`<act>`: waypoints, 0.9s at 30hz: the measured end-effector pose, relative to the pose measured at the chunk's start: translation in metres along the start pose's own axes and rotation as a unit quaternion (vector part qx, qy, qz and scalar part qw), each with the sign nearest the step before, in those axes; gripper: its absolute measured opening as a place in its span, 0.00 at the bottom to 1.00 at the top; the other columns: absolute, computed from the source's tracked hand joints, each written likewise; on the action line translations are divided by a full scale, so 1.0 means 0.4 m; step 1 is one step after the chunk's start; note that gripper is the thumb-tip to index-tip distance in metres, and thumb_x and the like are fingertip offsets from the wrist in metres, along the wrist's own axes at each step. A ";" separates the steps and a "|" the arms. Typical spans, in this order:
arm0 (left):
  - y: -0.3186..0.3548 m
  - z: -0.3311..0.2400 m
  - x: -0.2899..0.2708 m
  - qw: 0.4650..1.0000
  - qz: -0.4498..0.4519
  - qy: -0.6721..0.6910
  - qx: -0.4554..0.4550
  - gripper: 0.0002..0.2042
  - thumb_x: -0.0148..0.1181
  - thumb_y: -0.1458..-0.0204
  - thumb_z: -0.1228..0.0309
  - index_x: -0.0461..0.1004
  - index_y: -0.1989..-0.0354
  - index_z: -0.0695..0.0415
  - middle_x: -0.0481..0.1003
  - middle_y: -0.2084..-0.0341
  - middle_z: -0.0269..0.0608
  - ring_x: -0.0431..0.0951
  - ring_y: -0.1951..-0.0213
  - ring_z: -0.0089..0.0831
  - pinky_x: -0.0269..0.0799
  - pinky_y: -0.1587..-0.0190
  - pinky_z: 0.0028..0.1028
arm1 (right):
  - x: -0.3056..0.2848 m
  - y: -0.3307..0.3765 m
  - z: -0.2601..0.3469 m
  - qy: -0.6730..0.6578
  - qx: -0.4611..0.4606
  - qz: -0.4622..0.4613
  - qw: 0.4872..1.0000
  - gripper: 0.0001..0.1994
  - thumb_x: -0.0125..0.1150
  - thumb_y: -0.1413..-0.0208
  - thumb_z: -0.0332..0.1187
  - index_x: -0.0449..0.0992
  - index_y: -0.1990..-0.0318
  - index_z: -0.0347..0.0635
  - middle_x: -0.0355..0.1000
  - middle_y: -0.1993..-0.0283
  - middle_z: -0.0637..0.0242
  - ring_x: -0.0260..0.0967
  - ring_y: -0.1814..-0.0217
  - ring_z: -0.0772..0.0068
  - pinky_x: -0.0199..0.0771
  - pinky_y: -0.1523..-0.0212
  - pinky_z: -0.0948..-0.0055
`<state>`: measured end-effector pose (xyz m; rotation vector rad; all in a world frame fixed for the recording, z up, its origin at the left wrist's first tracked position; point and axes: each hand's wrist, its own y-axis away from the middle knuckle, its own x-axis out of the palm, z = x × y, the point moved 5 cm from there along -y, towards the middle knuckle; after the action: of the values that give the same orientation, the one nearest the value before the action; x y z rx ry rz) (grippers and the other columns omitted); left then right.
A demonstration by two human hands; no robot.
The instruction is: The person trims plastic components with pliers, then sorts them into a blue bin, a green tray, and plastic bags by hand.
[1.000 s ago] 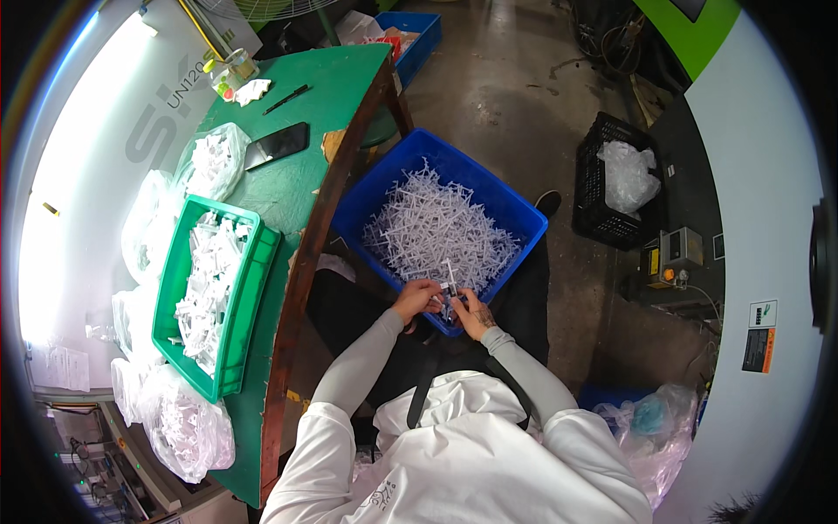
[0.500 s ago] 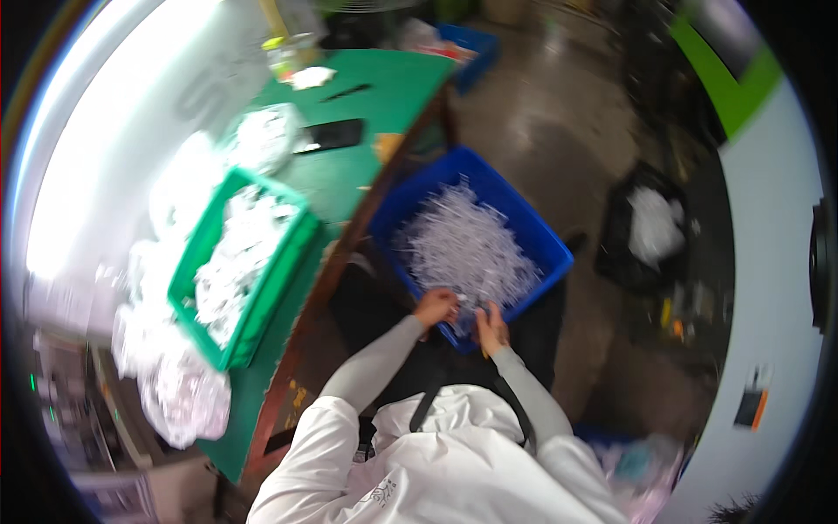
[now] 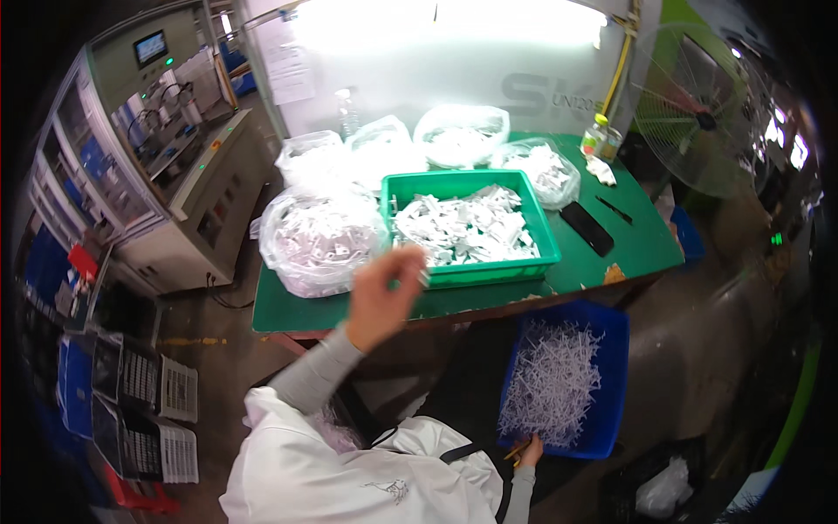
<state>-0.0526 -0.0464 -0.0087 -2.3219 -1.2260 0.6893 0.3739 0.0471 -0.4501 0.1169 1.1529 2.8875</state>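
Observation:
My left hand is raised in front of the near wall of a green bin, blurred by motion. Its fingers are pinched, and a small white piece shows at the fingertips. Many small white pieces lie heaped in that bin on the table. Low on the right, my right hand is closed around a slim yellow-handled tool, whose kind I cannot make out. It is by the near edge of a blue bin holding a pile of thin white strips.
Clear bags of white pieces surround the green bin on the green table. A black phone, a dark pen-like tool and a bottle lie or stand to the right. Crates stand at left, a fan at far right.
My view has turned left toward the table. My left hand has left the blue bin and risen to the green bin; my right hand stays beside the blue bin.

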 end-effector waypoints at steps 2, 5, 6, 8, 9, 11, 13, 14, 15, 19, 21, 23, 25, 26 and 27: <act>-0.092 -0.012 -0.111 0.995 -0.018 -0.079 -0.056 0.07 0.54 0.46 0.73 0.75 0.64 0.61 0.75 0.80 0.38 0.75 0.78 0.22 0.71 0.72 0.22 | -0.011 -0.011 0.011 0.014 -0.010 0.006 1.000 0.21 0.49 0.43 0.49 0.63 0.48 0.46 0.69 0.59 0.58 0.67 0.65 0.61 0.68 0.67 0.62; -0.174 0.077 -0.194 0.978 0.103 -0.179 -0.017 0.08 0.57 0.51 0.70 0.77 0.69 0.62 0.78 0.77 0.45 0.79 0.75 0.33 0.72 0.70 0.28 | -0.041 -0.032 0.007 0.033 -0.055 0.012 0.998 0.16 0.49 0.43 0.46 0.65 0.54 0.45 0.66 0.70 0.64 0.66 0.73 0.68 0.65 0.77 0.68; -0.206 0.098 -0.210 0.981 0.090 -0.173 -0.013 0.08 0.57 0.51 0.70 0.77 0.69 0.62 0.78 0.77 0.45 0.79 0.75 0.33 0.72 0.70 0.28 | -0.047 -0.034 0.005 0.037 -0.049 -0.013 0.998 0.16 0.51 0.43 0.45 0.66 0.55 0.45 0.65 0.71 0.65 0.65 0.73 0.69 0.65 0.76 0.69; -0.276 0.116 -0.266 0.966 -0.005 -0.243 0.085 0.08 0.57 0.53 0.69 0.78 0.71 0.61 0.78 0.76 0.47 0.79 0.72 0.39 0.73 0.67 0.32 | -0.054 -0.008 0.015 0.044 -0.077 -0.036 0.995 0.16 0.52 0.43 0.44 0.66 0.54 0.43 0.67 0.70 0.66 0.67 0.72 0.68 0.67 0.74 0.70; -0.330 0.131 -0.297 0.963 -0.048 -0.250 0.092 0.08 0.57 0.53 0.68 0.78 0.71 0.59 0.77 0.76 0.47 0.78 0.70 0.43 0.72 0.65 0.35 | -0.042 0.010 0.031 0.051 -0.089 -0.028 0.994 0.16 0.52 0.43 0.44 0.66 0.54 0.43 0.67 0.70 0.66 0.67 0.72 0.68 0.67 0.74 0.70; -0.451 0.190 -0.343 0.953 -0.109 -0.266 0.099 0.10 0.56 0.52 0.64 0.78 0.72 0.58 0.77 0.77 0.46 0.77 0.69 0.45 0.72 0.65 0.37 | -0.055 0.058 0.059 0.119 -0.082 -0.052 0.988 0.17 0.51 0.42 0.44 0.66 0.53 0.42 0.68 0.68 0.65 0.68 0.71 0.68 0.69 0.72 0.70; -0.529 0.313 -0.398 0.941 -0.120 -0.314 0.035 0.11 0.53 0.52 0.65 0.78 0.73 0.59 0.77 0.74 0.49 0.78 0.69 0.46 0.72 0.65 0.39 | -0.010 0.100 0.103 0.126 -0.096 -0.036 0.987 0.16 0.52 0.42 0.42 0.66 0.53 0.41 0.68 0.68 0.65 0.68 0.71 0.70 0.69 0.72 0.71; -0.555 0.412 -0.420 0.914 -0.078 -0.398 -0.022 0.10 0.53 0.53 0.66 0.78 0.73 0.59 0.77 0.73 0.50 0.78 0.68 0.46 0.73 0.64 0.39 | 0.031 0.123 0.122 0.126 -0.098 -0.018 0.987 0.16 0.52 0.42 0.40 0.65 0.52 0.40 0.69 0.69 0.65 0.68 0.70 0.72 0.70 0.71 0.73; -0.573 0.475 -0.441 0.877 -0.033 -0.472 -0.079 0.10 0.52 0.54 0.68 0.78 0.73 0.60 0.77 0.72 0.51 0.78 0.68 0.46 0.73 0.64 0.40 | 0.070 0.172 0.145 0.136 -0.108 -0.009 0.985 0.16 0.52 0.42 0.40 0.65 0.52 0.40 0.69 0.69 0.65 0.68 0.70 0.72 0.70 0.71 0.73; -0.501 0.346 -0.274 0.870 -0.007 -0.456 0.186 0.08 0.57 0.59 0.66 0.76 0.74 0.57 0.75 0.74 0.46 0.76 0.68 0.44 0.72 0.62 0.40 | 0.160 0.232 0.251 0.142 -0.137 -0.011 0.980 0.19 0.53 0.42 0.40 0.69 0.49 0.37 0.71 0.67 0.63 0.66 0.69 0.71 0.68 0.71 0.72; -0.406 0.240 -0.200 0.911 0.084 -0.295 0.277 0.09 0.61 0.57 0.64 0.77 0.71 0.55 0.76 0.72 0.43 0.75 0.64 0.41 0.71 0.61 0.37 | 0.158 0.216 0.278 0.137 -0.186 0.011 0.973 0.17 0.53 0.42 0.40 0.70 0.51 0.37 0.71 0.68 0.64 0.66 0.71 0.72 0.67 0.72 0.73; -0.306 0.212 -0.132 0.890 0.241 -0.284 0.264 0.18 0.56 0.50 0.53 0.75 0.58 0.51 0.74 0.58 0.45 0.73 0.54 0.41 0.70 0.55 0.39 | 0.150 0.202 0.304 0.138 -0.229 0.039 0.963 0.15 0.53 0.42 0.40 0.71 0.54 0.38 0.70 0.69 0.65 0.65 0.72 0.74 0.66 0.73 0.73; -0.204 0.236 -0.109 0.859 0.245 -0.324 0.312 0.21 0.49 0.48 0.47 0.74 0.55 0.49 0.71 0.52 0.44 0.68 0.47 0.42 0.61 0.45 0.43 | 0.146 0.188 0.334 0.136 -0.270 0.068 0.951 0.14 0.52 0.42 0.39 0.72 0.56 0.39 0.70 0.71 0.66 0.64 0.73 0.75 0.66 0.74 0.74; -0.186 0.246 -0.107 0.845 0.294 -0.354 0.273 0.21 0.50 0.48 0.48 0.73 0.55 0.49 0.71 0.53 0.44 0.68 0.47 0.42 0.60 0.45 0.43 | 0.156 0.199 0.375 0.163 -0.287 0.094 0.939 0.12 0.52 0.41 0.39 0.73 0.58 0.39 0.68 0.73 0.68 0.62 0.75 0.77 0.64 0.76 0.76; -0.170 0.251 -0.112 0.827 0.342 -0.381 0.232 0.21 0.51 0.49 0.49 0.73 0.55 0.50 0.72 0.54 0.43 0.68 0.47 0.41 0.59 0.44 0.44 | 0.175 0.235 0.436 0.189 -0.303 0.119 0.926 0.11 0.52 0.41 0.38 0.73 0.61 0.39 0.66 0.76 0.70 0.61 0.78 0.79 0.62 0.77 0.77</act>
<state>-0.1778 -0.0352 -0.0387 -2.0444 -0.2985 2.0475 0.3185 0.1028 -0.2552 -0.3542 0.2111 3.4292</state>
